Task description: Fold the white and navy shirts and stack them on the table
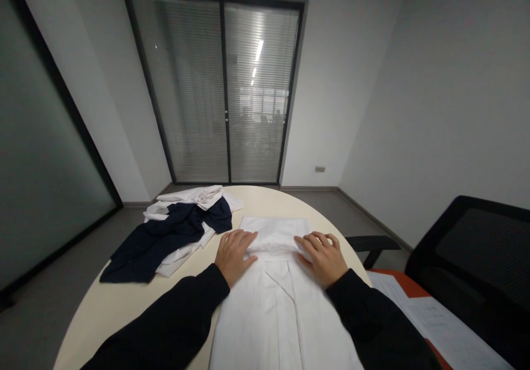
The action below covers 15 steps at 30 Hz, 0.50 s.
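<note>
A long white garment (277, 309) lies lengthwise on the table in front of me, its far end folded over into a band. A seam or cord-like line runs down its middle. My left hand (236, 254) is at the left side of the fold, fingers curved over the cloth and thumb at the fold's near edge. On the opposite side, my right hand (323, 257) grips the fold likewise, its thumb partly blurred. Cloth between the hands is slightly bunched. The garment's near end runs out of view at the bottom.
A rumpled heap of clothes, dark navy (165, 237) and white (194, 195), lies at the left of the round cream table (136, 309). To the right stand a black mesh office chair (476, 254) and papers (439, 315) on an orange-red surface. A glass partition with blinds (186, 94) is behind.
</note>
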Motion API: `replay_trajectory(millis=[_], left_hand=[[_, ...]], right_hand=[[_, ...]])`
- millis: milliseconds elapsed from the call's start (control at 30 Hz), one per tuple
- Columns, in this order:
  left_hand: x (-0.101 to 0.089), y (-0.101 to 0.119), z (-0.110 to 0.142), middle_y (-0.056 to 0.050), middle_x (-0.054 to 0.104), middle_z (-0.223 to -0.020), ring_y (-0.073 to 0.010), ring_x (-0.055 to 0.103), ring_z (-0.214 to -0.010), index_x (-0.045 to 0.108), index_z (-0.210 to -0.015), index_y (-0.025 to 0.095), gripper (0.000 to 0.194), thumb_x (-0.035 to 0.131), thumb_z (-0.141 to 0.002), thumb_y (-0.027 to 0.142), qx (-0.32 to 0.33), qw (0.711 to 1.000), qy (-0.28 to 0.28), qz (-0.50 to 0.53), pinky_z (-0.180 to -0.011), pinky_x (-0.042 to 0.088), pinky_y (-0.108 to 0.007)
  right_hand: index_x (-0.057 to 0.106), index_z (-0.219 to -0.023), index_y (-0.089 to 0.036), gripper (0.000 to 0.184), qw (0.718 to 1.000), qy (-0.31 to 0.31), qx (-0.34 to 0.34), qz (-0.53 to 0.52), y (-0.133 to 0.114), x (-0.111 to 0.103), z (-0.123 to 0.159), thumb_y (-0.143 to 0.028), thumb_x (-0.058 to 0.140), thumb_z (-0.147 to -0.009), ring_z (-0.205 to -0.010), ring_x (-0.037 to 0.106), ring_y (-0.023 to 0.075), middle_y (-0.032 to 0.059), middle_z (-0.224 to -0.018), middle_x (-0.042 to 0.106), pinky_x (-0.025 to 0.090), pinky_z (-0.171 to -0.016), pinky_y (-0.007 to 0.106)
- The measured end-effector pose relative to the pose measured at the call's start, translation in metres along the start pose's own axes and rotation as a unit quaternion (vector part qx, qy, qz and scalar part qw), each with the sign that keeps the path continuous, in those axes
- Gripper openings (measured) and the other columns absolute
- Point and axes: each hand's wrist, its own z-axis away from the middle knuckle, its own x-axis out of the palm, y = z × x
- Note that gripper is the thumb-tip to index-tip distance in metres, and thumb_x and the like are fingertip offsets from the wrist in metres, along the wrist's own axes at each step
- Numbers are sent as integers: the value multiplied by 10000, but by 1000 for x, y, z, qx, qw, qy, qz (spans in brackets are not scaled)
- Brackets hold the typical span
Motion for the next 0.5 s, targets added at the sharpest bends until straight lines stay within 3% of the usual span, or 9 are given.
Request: replay_trajectory(millis=[133,233,367,500], left_hand=[[1,-3,-8,-62,662,-992,-245,566,-976,626,-1198,228,394,652,-817,132,40,998,-17,-49,-901,378,-428],[-2,-5,-13,-57,655,-924,-225,562,-917,689,-1026,226,268,560,-855,66,85,993,21,-80,-849,374,-395],[-3,-8,-13,-70,650,-940,-225,552,-936,689,-911,208,238,505,-879,59,149,983,64,-88,-832,370,-379],[2,-14,-3,-64,657,-936,-216,566,-886,672,-909,201,170,546,-850,103,207,976,7,-68,-794,386,-362]], right_hand=[[536,-1310,-293,425,1000,-20,-1,9,-3,3,-3,-238,564,-890,-1057,520,288,81,-1071,676,239,-955,458],[619,-1148,-266,318,999,-33,0,27,-2,3,-4,-151,559,-858,-959,534,269,81,-973,669,272,-919,435],[629,-1028,-223,202,999,-33,14,41,-2,2,-3,-178,582,-837,-949,524,286,105,-991,650,292,-900,436],[611,-1047,-220,267,999,-49,-8,14,-5,-2,4,-202,622,-782,-1044,512,304,114,-1107,637,268,-956,465]])
